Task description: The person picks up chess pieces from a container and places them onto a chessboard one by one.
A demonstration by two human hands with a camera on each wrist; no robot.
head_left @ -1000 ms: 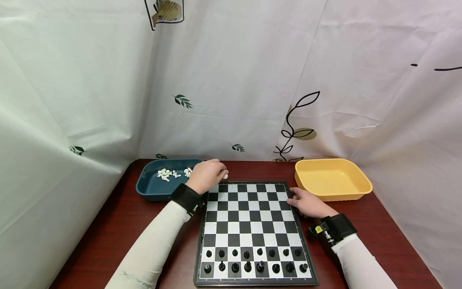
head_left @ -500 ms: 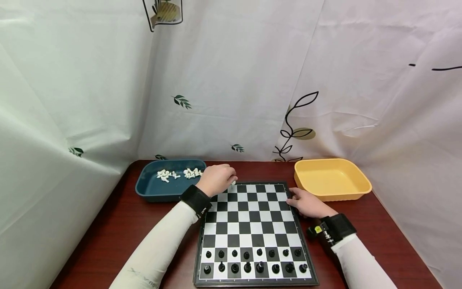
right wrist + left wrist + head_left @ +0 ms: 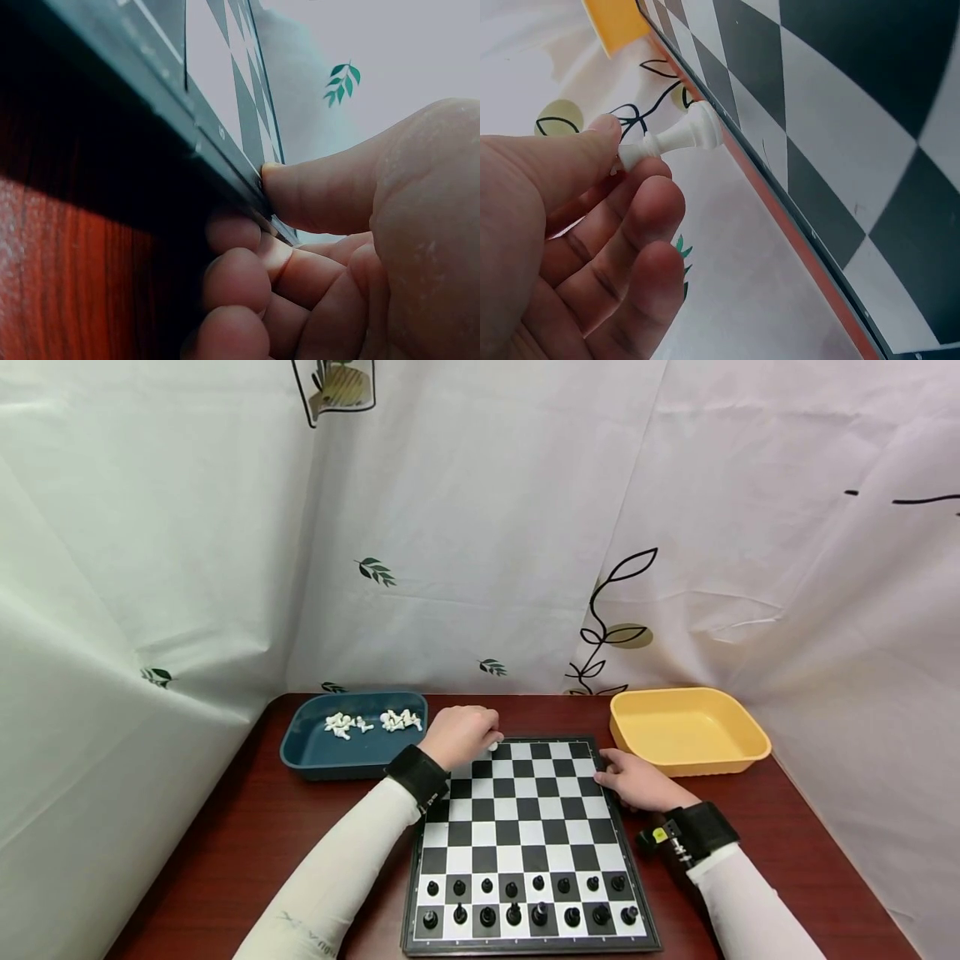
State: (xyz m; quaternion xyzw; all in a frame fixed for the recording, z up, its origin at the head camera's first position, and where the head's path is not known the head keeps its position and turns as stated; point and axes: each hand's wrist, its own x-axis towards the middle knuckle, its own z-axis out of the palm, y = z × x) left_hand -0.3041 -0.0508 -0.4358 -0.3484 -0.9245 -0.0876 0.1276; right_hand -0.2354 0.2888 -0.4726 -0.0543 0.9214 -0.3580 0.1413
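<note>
Pinching a white pawn between thumb and fingertips, my left hand hovers at the chessboard's far-left edge, pawn lying sideways, base toward the board. My right hand clamps the right rim, thumb on top.

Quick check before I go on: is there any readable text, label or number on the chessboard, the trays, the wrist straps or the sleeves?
No text can be read.
Left sleeve: faint grey marking, too blurred to read.
Right wrist strap: a yellow spot and white marks, too small to read.
Chessboard, blue tray, yellow tray: no lettering visible.
Curtain: only leaf and line drawings.
</note>
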